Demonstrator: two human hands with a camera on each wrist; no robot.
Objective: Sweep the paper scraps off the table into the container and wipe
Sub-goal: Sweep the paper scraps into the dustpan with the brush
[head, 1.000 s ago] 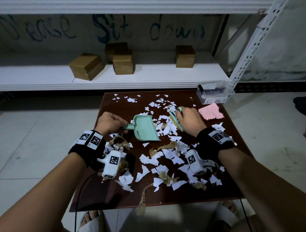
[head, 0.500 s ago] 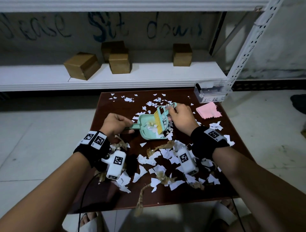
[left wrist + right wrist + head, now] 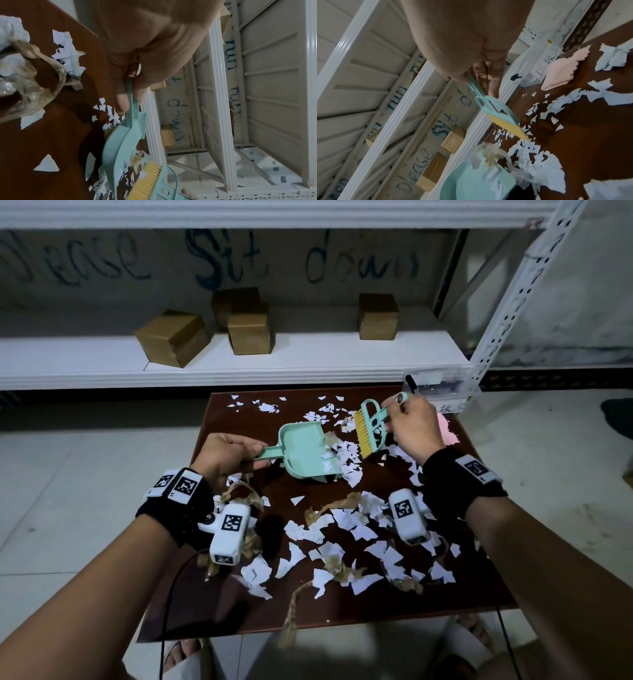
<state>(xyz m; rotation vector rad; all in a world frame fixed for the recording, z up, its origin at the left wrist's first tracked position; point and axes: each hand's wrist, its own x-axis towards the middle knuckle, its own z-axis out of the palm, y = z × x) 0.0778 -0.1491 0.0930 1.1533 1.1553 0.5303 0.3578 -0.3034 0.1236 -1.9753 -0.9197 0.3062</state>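
Right hand grip clamped on brush, now lifted back from dustpan; left hand grip clamps its handle. Few paper scraps inside, most on table nearer the wrists

Head view looks down over table; wrist views close, tilted roughly sideways; all share dustpan, brush.

One mint dustpan, one mint brush with yellow bristles, one pink cloth, one clear container, four cardboard boxes on the shelf, two hands, one brown surface, paper scraps too many to count
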